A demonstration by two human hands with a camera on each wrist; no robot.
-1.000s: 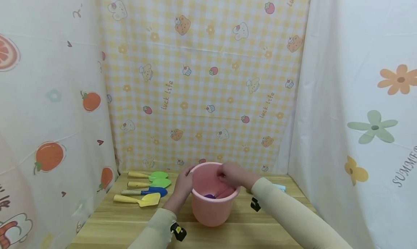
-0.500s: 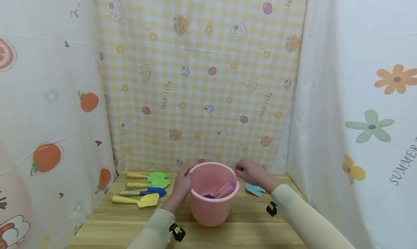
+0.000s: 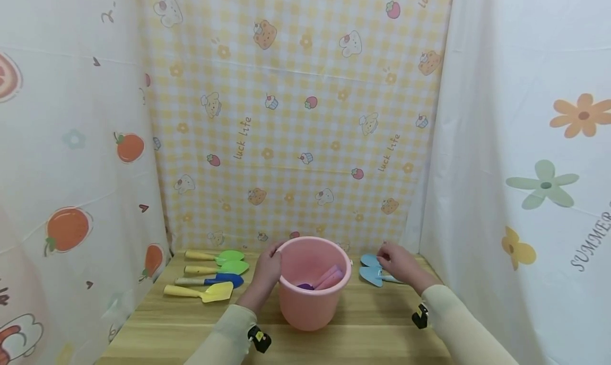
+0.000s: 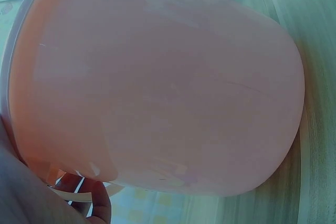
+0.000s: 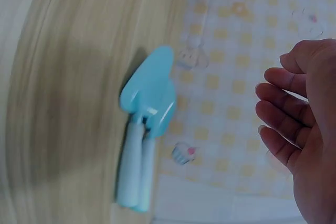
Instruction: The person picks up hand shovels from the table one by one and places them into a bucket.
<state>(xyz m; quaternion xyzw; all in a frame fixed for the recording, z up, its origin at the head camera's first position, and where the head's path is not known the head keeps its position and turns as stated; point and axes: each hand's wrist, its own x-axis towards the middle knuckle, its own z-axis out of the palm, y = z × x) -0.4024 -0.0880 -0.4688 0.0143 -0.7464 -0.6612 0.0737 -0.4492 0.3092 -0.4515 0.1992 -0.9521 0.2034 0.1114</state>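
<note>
A pink bucket stands upright on the wooden table, and my left hand grips its rim on the left side. In the left wrist view, fingers curl by the rim near a pale handle strip. Inside the bucket lie a pink-and-purple item and a dark purple one, partly hidden by the wall. My right hand hovers over two light blue trowels on the right, its fingers loosely bent and holding nothing. The right wrist view shows the trowels side by side, partly overlapping, apart from the hand.
Left of the bucket, several trowels lie in a column: two green ones, a blue one and a yellow one. A checked cloth hangs behind the table, with printed white cloths at both sides.
My right hand has come out of the bucket and moved right, over the light blue trowels. The left hand has stayed at the rim.
</note>
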